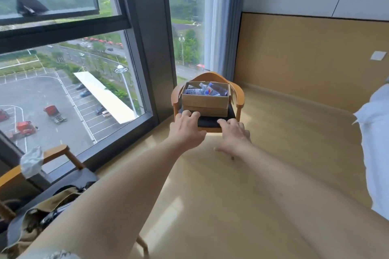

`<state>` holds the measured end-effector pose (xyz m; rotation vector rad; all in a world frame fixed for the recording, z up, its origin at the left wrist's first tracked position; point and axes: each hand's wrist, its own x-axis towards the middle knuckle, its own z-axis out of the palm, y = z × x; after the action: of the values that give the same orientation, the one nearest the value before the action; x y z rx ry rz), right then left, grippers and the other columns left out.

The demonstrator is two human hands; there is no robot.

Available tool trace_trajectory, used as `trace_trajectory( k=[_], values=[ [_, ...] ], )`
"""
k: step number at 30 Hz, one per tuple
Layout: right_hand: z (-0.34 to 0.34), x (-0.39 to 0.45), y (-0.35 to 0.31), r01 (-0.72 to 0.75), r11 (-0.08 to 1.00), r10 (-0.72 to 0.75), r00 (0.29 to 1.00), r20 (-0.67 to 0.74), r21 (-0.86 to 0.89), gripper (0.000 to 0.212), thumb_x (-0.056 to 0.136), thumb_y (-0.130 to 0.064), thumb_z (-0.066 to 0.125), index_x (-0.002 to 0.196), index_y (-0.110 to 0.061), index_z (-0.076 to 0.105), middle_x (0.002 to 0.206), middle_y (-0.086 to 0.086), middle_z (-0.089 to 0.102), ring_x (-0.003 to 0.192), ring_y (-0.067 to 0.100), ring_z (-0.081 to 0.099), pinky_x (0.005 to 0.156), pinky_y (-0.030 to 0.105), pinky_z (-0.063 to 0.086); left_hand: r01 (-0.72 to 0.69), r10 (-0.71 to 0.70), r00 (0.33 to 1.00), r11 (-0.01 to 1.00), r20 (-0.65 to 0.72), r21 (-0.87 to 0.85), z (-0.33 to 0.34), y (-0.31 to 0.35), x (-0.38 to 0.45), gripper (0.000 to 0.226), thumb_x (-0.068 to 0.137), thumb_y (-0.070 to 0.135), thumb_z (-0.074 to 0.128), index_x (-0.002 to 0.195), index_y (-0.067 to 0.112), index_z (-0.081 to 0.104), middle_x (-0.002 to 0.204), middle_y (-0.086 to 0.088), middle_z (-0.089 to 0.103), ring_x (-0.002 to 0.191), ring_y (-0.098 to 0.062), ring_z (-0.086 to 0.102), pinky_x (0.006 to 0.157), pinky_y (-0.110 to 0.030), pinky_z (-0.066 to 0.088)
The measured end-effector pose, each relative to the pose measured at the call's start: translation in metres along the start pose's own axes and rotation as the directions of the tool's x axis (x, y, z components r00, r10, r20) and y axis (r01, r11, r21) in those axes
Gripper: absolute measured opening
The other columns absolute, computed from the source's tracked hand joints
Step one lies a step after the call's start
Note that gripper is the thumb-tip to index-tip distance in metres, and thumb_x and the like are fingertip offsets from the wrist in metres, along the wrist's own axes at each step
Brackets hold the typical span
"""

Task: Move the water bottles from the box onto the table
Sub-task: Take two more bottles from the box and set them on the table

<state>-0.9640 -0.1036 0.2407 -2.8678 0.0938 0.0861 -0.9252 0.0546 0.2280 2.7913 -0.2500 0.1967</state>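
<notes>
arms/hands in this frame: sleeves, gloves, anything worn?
Both forearms are bare up to the frame edge, with no sleeves in view. The left hand and right hand wear no gloves. No rings, watch or bands are visible on either hand or wrist. No markings.

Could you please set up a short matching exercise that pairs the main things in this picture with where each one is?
Things:
1. water bottles
2. cardboard box
3. left hand
4. white bedding

Places:
A. on the wooden chair's dark seat
B. at the right edge of the view
C. inside the box
D. reaching toward the chair, holding nothing

Pairs: 1-C, 2-A, 3-D, 4-B
</notes>
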Motion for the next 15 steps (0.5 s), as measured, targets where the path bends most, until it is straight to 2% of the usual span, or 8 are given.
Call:
trace_trajectory(
  k=[7,15],
  values=[
    [-0.001,0.13,0.018,0.004,1.0,-0.004,1.0,0.031,-0.008,0.079,0.078,-0.037,0.08,0.143,-0.032,0.036,0.139,0.006,0.041,0.129,0.03,0.038,0.099,0.042,0.038,-0.011,0.011,0.999,1.0,0.051,-0.018,0.024,0.003,0.119,0.046,0.083,0.046,0.062,0.125,0.028,0.052,0.123,-0.001,0.051,0.116,-0.026,0.045,0.089,-0.045,0.052],
    [0.021,0.29,0.021,-0.063,0.998,0.063,0.998,0.023,-0.008,0.082,0.075,-0.038,0.081,0.144,-0.031,0.037,0.137,0.007,0.043,0.126,0.029,0.041,0.098,0.042,0.041,-0.061,0.061,0.995,0.998,0.084,0.006,0.072,-0.037,0.284,0.06,0.085,0.047,0.066,0.138,0.025,0.046,0.136,-0.006,0.049,0.123,-0.028,0.044,0.092,-0.047,0.052]
  ],
)
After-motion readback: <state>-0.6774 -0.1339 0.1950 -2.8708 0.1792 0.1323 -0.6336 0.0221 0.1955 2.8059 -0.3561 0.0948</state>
